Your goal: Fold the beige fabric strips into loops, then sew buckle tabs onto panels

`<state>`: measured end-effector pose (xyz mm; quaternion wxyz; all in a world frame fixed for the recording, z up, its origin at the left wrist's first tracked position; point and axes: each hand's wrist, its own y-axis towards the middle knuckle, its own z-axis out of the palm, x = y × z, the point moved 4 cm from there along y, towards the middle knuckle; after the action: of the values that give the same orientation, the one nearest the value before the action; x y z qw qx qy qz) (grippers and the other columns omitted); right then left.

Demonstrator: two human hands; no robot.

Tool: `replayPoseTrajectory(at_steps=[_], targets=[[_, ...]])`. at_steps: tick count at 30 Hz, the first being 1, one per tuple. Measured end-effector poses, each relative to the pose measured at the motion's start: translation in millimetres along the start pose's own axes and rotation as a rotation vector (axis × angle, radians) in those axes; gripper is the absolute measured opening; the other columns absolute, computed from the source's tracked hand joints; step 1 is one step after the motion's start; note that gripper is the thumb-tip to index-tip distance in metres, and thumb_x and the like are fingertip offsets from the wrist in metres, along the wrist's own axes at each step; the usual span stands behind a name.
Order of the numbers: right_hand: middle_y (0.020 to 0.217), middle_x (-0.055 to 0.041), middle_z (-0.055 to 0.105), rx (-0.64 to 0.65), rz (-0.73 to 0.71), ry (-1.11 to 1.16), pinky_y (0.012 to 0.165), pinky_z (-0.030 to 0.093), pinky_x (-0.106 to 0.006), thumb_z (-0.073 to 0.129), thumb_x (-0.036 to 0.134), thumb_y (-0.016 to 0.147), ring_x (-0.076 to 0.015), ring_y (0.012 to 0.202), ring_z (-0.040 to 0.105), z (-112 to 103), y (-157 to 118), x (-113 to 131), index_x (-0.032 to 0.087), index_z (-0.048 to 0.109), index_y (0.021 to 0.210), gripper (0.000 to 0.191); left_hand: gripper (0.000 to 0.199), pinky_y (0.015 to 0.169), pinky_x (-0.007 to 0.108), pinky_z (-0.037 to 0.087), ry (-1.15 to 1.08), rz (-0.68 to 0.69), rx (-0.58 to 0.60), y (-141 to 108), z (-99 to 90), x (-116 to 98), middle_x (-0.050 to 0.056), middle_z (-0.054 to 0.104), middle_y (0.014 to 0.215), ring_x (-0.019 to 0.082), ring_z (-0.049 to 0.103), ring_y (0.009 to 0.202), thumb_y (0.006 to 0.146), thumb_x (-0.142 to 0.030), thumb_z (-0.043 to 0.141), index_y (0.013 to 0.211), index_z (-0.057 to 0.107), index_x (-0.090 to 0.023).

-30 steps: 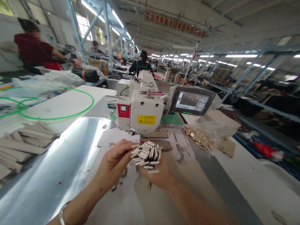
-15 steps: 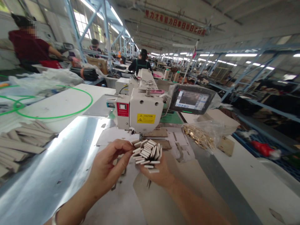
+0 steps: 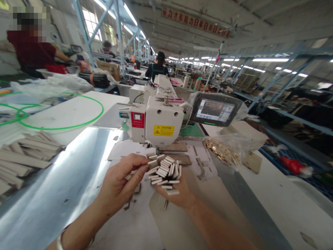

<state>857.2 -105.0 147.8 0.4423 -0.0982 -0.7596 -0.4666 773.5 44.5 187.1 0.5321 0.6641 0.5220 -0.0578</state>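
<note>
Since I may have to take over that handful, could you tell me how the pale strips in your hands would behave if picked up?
The pale strips look stiff: none droops over the right hand. They are probably light, since the left hand seems to pinch them with its fingertips alone. Loose and splayed, they would likely slip apart.

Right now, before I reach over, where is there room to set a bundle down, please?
The steel plate shows between the stacked strips and your left hand. It is crowded under the sewing machine, among cardboard pieces and the bag of brass parts.
</note>
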Motion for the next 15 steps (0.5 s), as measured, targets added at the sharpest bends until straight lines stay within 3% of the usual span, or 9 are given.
replayPoseTrajectory(at_steps=[5,10,15], targets=[[0.097,-0.0014,0.075,-0.047,0.07,0.086,0.077,0.062,-0.031,0.072,0.014,0.068,-0.0202,0.082,0.072,3.2,-6.9,-6.9,0.025,0.057,0.115,0.05,0.02,0.074,0.018,0.057,-0.158,-0.162,-0.061,-5.9,2.4,8.0,-0.001,0.071,0.093,0.01,0.071,0.078,0.089,-0.021,0.068,0.107,0.059,-0.023],[0.089,-0.0002,0.071,0.002,0.169,0.139,0.073,0.058,-0.028,0.077,0.018,0.065,-0.0178,0.076,0.067,6.0,-9.6,-13.2,0.021,0.06,0.106,0.045,0.009,0.072,0.021,0.053,-0.096,-0.1,0.034,3.1,6.6,5.2,0.002,0.07,0.09,0.012,0.067,0.079,0.092,-0.024,0.065,0.099,0.069,-0.021],[0.094,-0.0013,0.074,-0.024,0.072,0.096,0.078,0.059,-0.027,0.072,0.012,0.064,-0.0182,0.081,0.069,5.7,-7.4,-10.5,0.021,0.058,0.11,0.048,0.016,0.073,0.023,0.052,-0.108,-0.074,0.08,6.2,15.4,3.8,0.004,0.067,0.087,0.014,0.065,0.082,0.097,-0.027,0.057,0.095,0.071,-0.019]])
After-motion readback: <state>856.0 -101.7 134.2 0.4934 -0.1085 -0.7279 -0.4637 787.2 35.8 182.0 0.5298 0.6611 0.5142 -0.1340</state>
